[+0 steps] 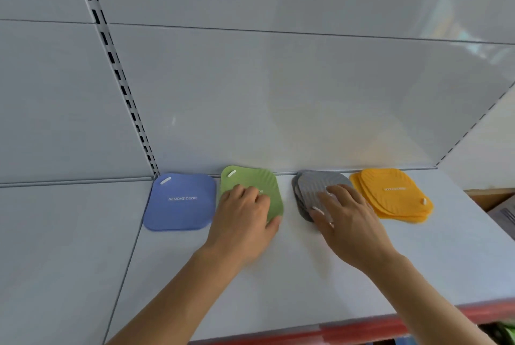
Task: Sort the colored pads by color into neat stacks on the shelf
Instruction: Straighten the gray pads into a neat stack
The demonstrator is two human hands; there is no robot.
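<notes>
Item 1. Shelf [278, 275]: a pale, flat board backed by a pale wall panel [278, 93], with a slotted upright [119, 76] at the left. Four colour groups were found ranged along its back edge, each group apart from its neighbours.

Item 2. Blue stack [181, 201]: at the far left, squared up, lettering uppermost. How many pads it held could not be told.

Item 3. Yellow stack [393, 194]: at the far right; several pads, fanned so that lower edges showed at the front and left.

Item 4. Green stack [256, 180]: second from left, edges aligned as far as was visible.

Item 5. Grey stack [315, 185]: third from left; several pads, splayed, with darker edges exposed on the left side.

Progress, as judged: sorting by colour appeared complete, no stray pad being seen. Neatening was judged outstanding for the grey and yellow stacks.

Item 6. Left hand [245, 219]: laid palm-down on the green stack, fingers lightly bent and pressing its top, thumb against the stack's near right edge. Nothing was lifted.

Item 7. Right hand [345, 216]: spread over the grey stack, fingers extended across the top, thumb set at the near left edge, as though the pads were being squared.
</notes>
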